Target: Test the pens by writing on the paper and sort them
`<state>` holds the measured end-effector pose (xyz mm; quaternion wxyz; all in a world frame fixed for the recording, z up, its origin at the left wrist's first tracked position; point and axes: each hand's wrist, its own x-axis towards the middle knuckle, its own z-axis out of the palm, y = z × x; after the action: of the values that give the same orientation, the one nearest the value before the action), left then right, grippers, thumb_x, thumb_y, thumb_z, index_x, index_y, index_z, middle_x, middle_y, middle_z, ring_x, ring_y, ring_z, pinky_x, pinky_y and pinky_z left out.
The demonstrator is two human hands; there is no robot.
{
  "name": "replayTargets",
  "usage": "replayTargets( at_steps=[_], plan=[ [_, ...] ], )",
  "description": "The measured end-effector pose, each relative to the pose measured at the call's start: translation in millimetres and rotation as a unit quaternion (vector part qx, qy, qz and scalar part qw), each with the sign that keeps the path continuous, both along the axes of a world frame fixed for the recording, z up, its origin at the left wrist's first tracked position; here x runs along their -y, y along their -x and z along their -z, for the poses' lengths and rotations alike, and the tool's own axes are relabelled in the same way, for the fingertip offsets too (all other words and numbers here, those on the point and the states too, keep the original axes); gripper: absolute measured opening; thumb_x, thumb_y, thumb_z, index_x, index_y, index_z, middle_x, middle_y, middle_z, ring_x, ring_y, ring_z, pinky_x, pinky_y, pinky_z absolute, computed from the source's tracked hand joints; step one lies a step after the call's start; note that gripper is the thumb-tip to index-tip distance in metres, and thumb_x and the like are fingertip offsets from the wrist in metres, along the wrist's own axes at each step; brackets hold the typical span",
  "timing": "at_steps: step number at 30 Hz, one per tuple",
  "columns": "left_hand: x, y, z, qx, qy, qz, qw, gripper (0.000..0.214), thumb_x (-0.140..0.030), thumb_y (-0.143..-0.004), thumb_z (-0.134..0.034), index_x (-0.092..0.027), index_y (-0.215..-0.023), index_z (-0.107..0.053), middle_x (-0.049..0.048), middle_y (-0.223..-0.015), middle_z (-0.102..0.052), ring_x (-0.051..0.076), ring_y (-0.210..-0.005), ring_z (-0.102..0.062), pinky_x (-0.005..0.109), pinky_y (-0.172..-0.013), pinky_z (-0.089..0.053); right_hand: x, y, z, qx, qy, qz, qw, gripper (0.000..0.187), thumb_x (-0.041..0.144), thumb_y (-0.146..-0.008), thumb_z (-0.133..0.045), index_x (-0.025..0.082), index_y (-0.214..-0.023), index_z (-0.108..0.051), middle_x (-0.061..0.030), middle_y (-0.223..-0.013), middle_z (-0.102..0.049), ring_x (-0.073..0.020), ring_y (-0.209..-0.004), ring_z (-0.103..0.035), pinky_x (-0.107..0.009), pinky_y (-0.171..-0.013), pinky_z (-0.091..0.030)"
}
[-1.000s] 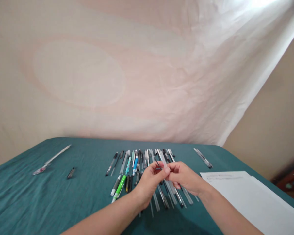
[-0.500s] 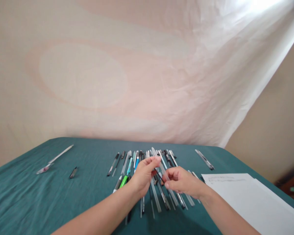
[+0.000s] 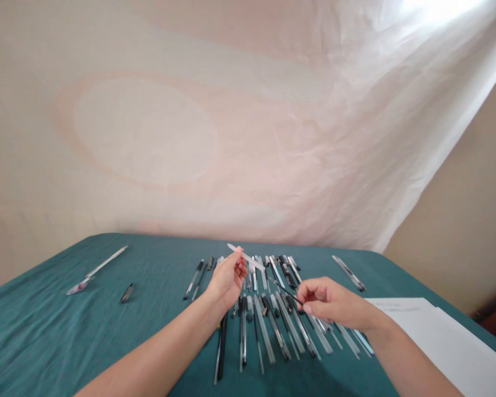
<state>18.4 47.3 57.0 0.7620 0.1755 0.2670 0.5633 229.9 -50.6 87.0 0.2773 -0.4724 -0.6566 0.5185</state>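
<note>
My left hand (image 3: 230, 280) pinches a translucent white pen barrel (image 3: 253, 261) above the rows of pens, its narrow end pointing up and left. To the right, my right hand (image 3: 323, 300) is closed on a thin dark pen refill (image 3: 284, 288), whose tip points toward the barrel's lower end. The barrel and the refill look apart. Under both hands lie many pens, clear barrels (image 3: 264, 331), refills and small caps in two rough rows. My left hand and forearm hide part of the rows.
A green cloth (image 3: 45, 342) covers the table. At left lie a long white pen (image 3: 107, 261) with a clear wrapper at its end and a short dark cap (image 3: 127, 293). Clear pens (image 3: 349, 273) lie at right, above white paper sheets (image 3: 446, 342). A pale curtain (image 3: 248, 121) hangs behind.
My hands have drawn apart. The left has moved left and up with the barrel, now tilted more flatly; the right has moved right, holding the dark refill.
</note>
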Motion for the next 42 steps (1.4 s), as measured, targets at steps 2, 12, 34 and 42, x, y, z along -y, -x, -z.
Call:
replayTargets(
  at_steps=[2,12,34,42],
  plan=[
    [0.6,-0.2,1.5,0.002,-0.004,0.005,1.0,0.005,-0.016,-0.078,-0.058,-0.011,-0.078,-0.057,-0.0008,-0.061,-0.055,0.003,-0.048,-0.052,0.012,-0.045,-0.044,0.3,-2.4,-2.1,0.001,-0.011,0.005,1.0,0.016,0.028,-0.074,-0.059,0.013,-0.076,-0.054,0.0048,-0.059,-0.046,-0.0038,-0.047,-0.03,-0.016,-0.043,-0.023],
    [11.5,-6.7,-3.9,-0.004,0.019,0.022,1.0,0.005,-0.016,-0.077,-0.059,-0.012,-0.076,-0.058,-0.0006,-0.06,-0.055,0.004,-0.049,-0.053,0.013,-0.046,-0.045,0.0,1.8,-1.9,0.027,0.003,0.021,0.999,0.021,0.033,-0.073,-0.061,0.014,-0.074,-0.054,0.0059,-0.056,-0.043,-0.0039,-0.046,-0.029,-0.016,-0.043,-0.023],
    [14.6,-11.2,8.8,-0.014,-0.03,0.023,0.999,0.006,-0.012,-0.076,-0.06,-0.012,-0.071,-0.056,-0.0001,-0.062,-0.057,0.005,-0.052,-0.054,0.014,-0.053,-0.049,0.6,0.2,-2.2,0.092,-0.066,0.088,0.99,0.021,0.033,-0.077,-0.054,0.014,-0.078,-0.061,0.0045,-0.056,-0.045,-0.0062,-0.05,-0.034,-0.019,-0.046,-0.025],
    [22.1,-18.2,18.6,-0.047,-0.013,0.037,0.998,0.005,-0.011,-0.076,-0.059,-0.011,-0.072,-0.058,0.0019,-0.063,-0.059,0.005,-0.054,-0.056,0.014,-0.053,-0.05,2.3,-15.6,-19.3,0.246,-0.205,0.135,0.938,0.03,0.041,-0.08,-0.049,0.019,-0.084,-0.069,-0.0022,-0.071,-0.058,-0.0139,-0.063,-0.05,-0.024,-0.058,-0.036]
  ],
)
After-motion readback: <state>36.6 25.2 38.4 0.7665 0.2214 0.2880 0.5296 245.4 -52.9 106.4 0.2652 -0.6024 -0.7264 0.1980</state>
